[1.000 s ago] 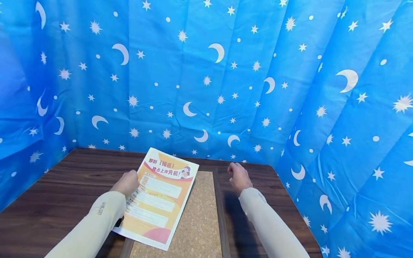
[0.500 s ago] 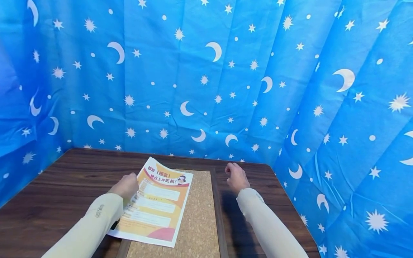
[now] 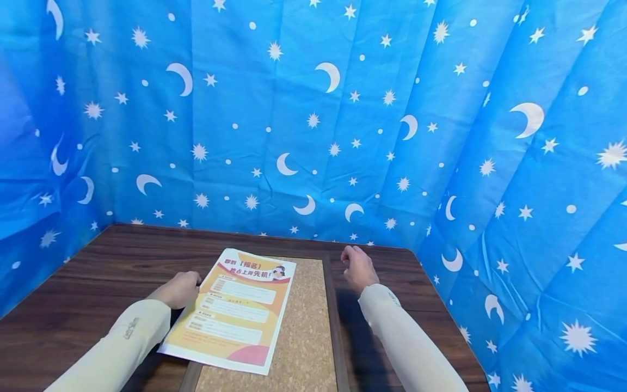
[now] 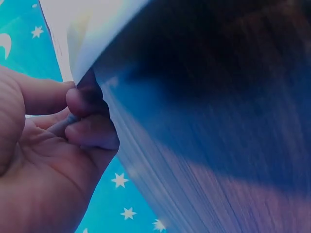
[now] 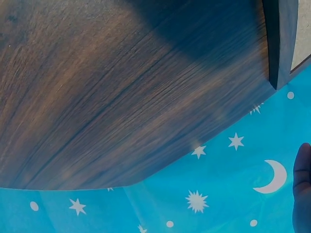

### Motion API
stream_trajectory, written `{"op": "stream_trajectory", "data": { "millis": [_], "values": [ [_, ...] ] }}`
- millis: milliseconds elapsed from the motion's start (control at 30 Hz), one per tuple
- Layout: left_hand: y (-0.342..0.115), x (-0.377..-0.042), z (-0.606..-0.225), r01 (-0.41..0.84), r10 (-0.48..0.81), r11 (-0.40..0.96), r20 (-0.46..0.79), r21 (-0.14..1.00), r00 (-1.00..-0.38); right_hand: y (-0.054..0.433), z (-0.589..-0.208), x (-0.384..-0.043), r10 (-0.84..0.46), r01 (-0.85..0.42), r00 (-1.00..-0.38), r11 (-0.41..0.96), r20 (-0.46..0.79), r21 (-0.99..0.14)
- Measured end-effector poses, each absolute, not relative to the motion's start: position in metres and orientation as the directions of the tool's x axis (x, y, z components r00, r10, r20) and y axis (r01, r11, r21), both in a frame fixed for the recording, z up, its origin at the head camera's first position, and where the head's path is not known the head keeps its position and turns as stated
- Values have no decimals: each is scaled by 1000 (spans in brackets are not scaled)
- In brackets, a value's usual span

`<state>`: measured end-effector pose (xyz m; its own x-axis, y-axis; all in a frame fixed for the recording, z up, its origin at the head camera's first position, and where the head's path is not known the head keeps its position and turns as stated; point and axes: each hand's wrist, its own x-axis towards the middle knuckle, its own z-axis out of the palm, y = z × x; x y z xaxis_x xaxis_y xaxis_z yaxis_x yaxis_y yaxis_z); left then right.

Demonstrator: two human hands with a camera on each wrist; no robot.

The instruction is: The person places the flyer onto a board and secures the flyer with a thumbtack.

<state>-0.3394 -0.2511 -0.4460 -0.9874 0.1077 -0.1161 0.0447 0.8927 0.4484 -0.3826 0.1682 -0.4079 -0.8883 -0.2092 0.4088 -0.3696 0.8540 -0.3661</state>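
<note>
An orange and white printed sheet of paper [image 3: 240, 310] lies over the left part of a framed cork board [image 3: 308, 321]. My left hand [image 3: 178, 289] pinches the sheet's left edge. In the left wrist view, the thumb and curled fingers [image 4: 92, 131] meet at the edge of the paper [image 4: 97, 34]. On the other side, my right hand [image 3: 360, 268] is held just right of the board's frame, its fingers loosely bent and nothing in them. Only a sliver of that right hand [image 5: 302, 194] enters the right wrist view.
The board sits on a dark wood-grain table [image 3: 88, 272]. A blue curtain [image 3: 303, 152] with white moons and stars hangs behind the table and along both sides. In the right wrist view the board's raised dark frame [image 5: 277, 43] stands above the tabletop.
The sheet has come down lower onto the cork board and lies flatter. My left hand has moved left and down to its edge. My right hand has stayed nearly in place.
</note>
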Motion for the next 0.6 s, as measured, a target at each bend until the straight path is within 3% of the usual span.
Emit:
{"op": "stream_trajectory", "data": {
  "millis": [200, 600],
  "values": [
    [-239, -331, -447, 102, 150, 901, -82, 422, -985, 165, -411, -383, -221, -384, -881, 850, 419, -360],
    [-210, -320, -446, 237, 254, 837, 33, 492, -967, 160, -414, -383, -224, -376, -891, 851, 395, -366]
  ]
}}
